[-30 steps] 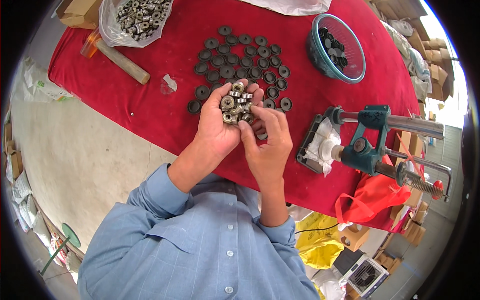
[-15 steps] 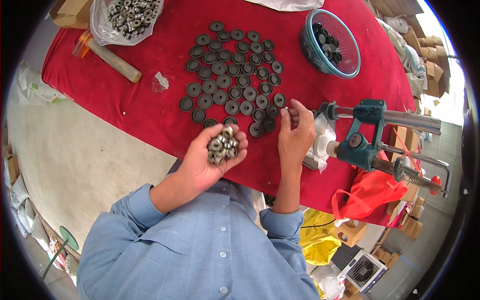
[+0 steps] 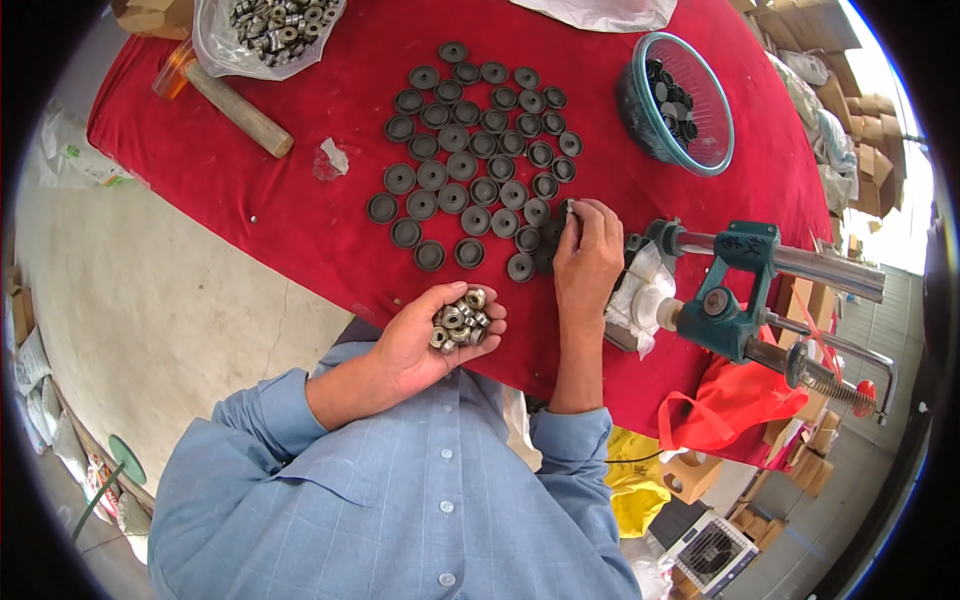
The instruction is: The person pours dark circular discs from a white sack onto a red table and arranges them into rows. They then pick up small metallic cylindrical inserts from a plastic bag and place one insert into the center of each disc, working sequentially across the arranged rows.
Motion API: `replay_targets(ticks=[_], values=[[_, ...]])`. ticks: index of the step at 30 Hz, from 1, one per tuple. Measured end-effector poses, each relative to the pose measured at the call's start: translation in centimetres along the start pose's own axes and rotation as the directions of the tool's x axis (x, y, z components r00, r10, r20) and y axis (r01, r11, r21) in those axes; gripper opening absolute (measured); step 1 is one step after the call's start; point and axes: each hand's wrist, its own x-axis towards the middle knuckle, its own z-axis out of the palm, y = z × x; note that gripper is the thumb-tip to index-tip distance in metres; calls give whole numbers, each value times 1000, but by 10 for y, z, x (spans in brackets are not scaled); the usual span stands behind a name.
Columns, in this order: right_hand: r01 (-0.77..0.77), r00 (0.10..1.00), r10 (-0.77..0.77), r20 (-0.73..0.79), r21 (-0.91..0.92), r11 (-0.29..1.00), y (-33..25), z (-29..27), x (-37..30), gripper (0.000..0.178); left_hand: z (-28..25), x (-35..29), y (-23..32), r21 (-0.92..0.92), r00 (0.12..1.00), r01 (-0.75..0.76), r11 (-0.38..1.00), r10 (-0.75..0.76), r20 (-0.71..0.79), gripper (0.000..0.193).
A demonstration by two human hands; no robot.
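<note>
My left hand (image 3: 405, 345) is cupped palm up over the near edge of the table and carries a heap of small shiny metal bearings (image 3: 460, 322). Round black caps (image 3: 461, 165) with raised rims and a centre hole lie in a loose group on the red cloth beyond it. At the right side of this group, my right hand (image 3: 588, 250) has thumb and fingertips closed together at one of the rightmost caps. The fingers hide whatever small thing is between them. Close to its right stands a green hand press (image 3: 715, 300) with steel rods.
A clear bag of bearings (image 3: 285, 60) lies at the far left beside a wooden stick (image 3: 240, 112). A teal basket (image 3: 655, 140) holding black discs stands far right. On the cloth (image 3: 230, 190) is a white paper scrap (image 3: 335, 156). A red bag (image 3: 715, 400) hangs nearby.
My right hand has come down to the caps at the right of the group, its fingertips now at one of them. The view has shifted slightly; my left hand still carries the bearings.
</note>
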Motion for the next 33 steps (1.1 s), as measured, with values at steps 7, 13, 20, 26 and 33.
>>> replay_targets(ticks=[7,13,20,26,33], values=[[36,999,-34,37,-51,998,1,-7,-11,29,0,0,1,3,1000,7,1000,-7,15,32],[94,995,-89,55,-115,989,-2,-7,-22,46,-1,1,0,1,1000,2,1000,-2,12,32],[55,998,-49,48,-149,987,-5,-7,-24,48,-5,-1,-1,-24,1000,4,1000,-3,22,32],[4,999,3,51,-122,993,-5,-7,-21,44,-1,0,0,-8,1000,-26,1000,26,1,35],[-135,977,68,201,340,931,-52,-52,-27,35,2,0,-1,-13,998,-57,998,57,-18,36]])
